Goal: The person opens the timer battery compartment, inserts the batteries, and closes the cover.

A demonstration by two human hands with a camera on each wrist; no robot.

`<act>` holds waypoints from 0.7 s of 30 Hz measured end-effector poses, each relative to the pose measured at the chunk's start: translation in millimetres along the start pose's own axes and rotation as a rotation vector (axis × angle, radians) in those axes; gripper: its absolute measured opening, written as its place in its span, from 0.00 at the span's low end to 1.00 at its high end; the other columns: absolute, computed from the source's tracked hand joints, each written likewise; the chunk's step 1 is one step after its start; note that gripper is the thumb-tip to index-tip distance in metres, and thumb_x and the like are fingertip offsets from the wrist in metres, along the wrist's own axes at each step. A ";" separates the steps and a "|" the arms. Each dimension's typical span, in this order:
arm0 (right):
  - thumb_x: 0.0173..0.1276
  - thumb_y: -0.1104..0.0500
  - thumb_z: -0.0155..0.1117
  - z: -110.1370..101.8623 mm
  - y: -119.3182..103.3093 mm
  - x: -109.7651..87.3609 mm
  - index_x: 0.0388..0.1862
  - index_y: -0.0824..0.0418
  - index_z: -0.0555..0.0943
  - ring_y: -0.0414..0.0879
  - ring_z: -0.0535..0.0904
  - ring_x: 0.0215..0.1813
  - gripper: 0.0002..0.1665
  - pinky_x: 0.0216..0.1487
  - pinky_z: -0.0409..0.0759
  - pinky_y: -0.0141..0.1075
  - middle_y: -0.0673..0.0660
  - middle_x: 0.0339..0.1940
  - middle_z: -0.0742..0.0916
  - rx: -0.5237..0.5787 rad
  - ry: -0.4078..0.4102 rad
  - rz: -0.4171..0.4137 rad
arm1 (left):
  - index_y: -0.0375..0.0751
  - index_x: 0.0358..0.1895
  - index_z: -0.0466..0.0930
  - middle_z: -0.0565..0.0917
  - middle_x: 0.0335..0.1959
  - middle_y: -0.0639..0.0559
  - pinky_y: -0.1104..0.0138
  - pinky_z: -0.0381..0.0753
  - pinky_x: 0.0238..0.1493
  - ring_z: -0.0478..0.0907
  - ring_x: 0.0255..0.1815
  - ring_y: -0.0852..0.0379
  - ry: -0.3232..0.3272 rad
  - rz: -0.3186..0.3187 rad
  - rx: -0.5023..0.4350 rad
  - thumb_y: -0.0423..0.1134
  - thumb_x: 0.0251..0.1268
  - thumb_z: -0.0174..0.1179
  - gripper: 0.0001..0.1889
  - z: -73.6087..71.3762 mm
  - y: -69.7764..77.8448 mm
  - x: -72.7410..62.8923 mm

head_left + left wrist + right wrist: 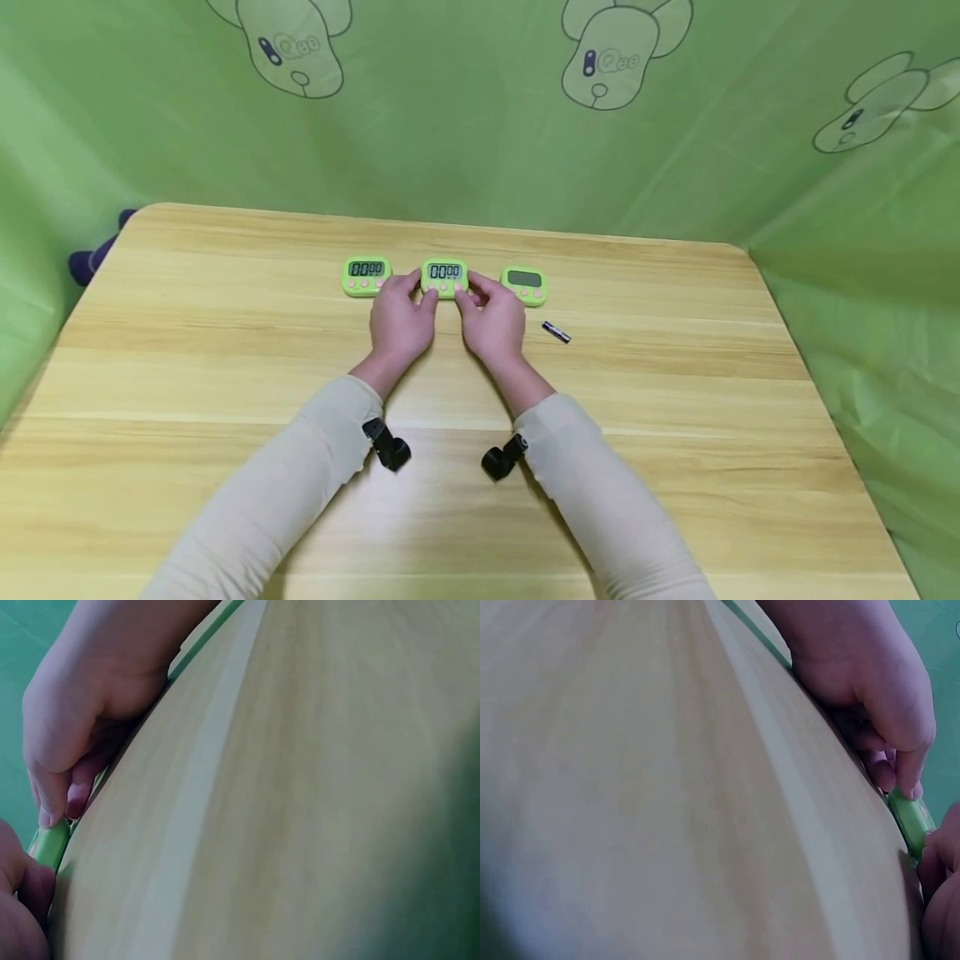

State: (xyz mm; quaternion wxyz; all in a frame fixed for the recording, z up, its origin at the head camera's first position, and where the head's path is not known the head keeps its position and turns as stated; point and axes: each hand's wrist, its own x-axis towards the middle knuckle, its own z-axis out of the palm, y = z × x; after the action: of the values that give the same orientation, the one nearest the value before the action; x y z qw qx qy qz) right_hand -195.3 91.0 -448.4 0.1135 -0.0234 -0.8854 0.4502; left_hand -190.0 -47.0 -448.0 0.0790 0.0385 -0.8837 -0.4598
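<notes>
A green digital timer [445,278] with pink buttons and a display of zeros lies on the table between both hands. My left hand [402,321] grips its left side, thumb at the lower left corner. On the opposite side my right hand [495,321] holds it the same way, thumb at the lower right corner. Both wrist views catch the timer's green edge [52,844] between the fingertips. A matching timer [366,277], also reading zeros, sits just left, partly behind the left hand. Another timer [525,286], its screen blank, lies beside the right hand, which covers its lower left corner.
A small dark and silver battery [557,332] lies on the wooden table [675,375], right of the right hand. Green curtain [465,150] with printed animal heads hangs behind the far edge. Something dark purple [90,260] shows beyond the table's left corner.
</notes>
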 end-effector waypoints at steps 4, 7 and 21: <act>0.70 0.54 0.69 -0.1 -1.5 1.4 0.59 0.60 0.84 0.42 0.81 0.38 0.20 0.39 0.81 0.36 0.54 0.43 0.89 -0.033 0.013 0.007 | 0.33 0.65 0.76 0.79 0.57 0.39 0.50 0.77 0.58 0.76 0.57 0.41 0.002 -0.011 0.030 0.44 0.72 0.61 0.24 0.7 2.5 0.4; 0.70 0.55 0.69 -0.7 -1.7 1.0 0.59 0.60 0.84 0.42 0.82 0.38 0.21 0.39 0.81 0.36 0.54 0.44 0.89 -0.031 0.018 0.004 | 0.33 0.65 0.76 0.79 0.57 0.40 0.50 0.77 0.58 0.76 0.57 0.42 0.013 -0.009 0.038 0.44 0.72 0.61 0.24 1.4 3.4 -0.4; 0.63 0.66 0.72 -33.4 12.3 -36.4 0.48 0.68 0.86 0.45 0.86 0.38 0.15 0.43 0.86 0.36 0.57 0.43 0.89 0.166 -0.077 -0.061 | 0.33 0.58 0.80 0.79 0.44 0.43 0.64 0.78 0.31 0.75 0.29 0.56 0.150 0.105 -0.231 0.32 0.62 0.66 0.20 4.6 -4.8 -32.1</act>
State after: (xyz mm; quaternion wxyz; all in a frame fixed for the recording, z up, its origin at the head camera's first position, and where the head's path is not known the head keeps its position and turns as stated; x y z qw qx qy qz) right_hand -153.3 119.5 -445.8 0.0943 0.0304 -0.8491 0.5189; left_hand -159.3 -41.5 -457.8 0.1726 0.0173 -0.8174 -0.5494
